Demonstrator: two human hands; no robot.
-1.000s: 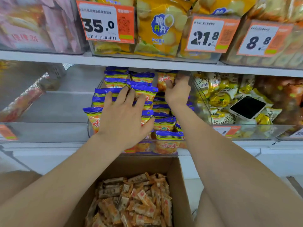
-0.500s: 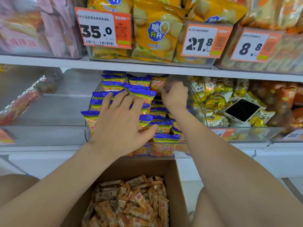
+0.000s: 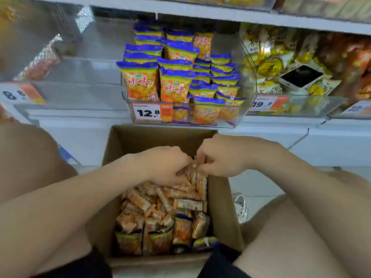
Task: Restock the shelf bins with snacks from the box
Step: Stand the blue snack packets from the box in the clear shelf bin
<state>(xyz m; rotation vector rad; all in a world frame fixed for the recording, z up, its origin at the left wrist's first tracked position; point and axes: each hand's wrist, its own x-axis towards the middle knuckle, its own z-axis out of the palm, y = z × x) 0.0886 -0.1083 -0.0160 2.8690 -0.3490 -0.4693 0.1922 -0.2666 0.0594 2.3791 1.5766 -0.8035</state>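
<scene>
An open cardboard box [image 3: 222, 199] sits on the floor between my knees, full of small orange snack packets [image 3: 160, 205]. My left hand [image 3: 162, 165] and my right hand [image 3: 220, 157] are both down inside it at its far end, fingers curled round a bunch of packets [image 3: 193, 169] between them. Above the box, a clear shelf bin [image 3: 239, 115] with a 12.8 price tag holds rows of blue-topped orange snack bags [image 3: 174, 85] standing upright.
Left of the stocked bin is a clear bin [image 3: 76, 91] with an 8.8 tag. To the right, a bin of yellow packets [image 3: 267, 63] has a phone [image 3: 301, 76] lying on top. A white shoe [image 3: 241, 207] stands beside the box.
Both hands left the bags in the shelf bin and dropped into the box, where they now grip packets. The view tilted down.
</scene>
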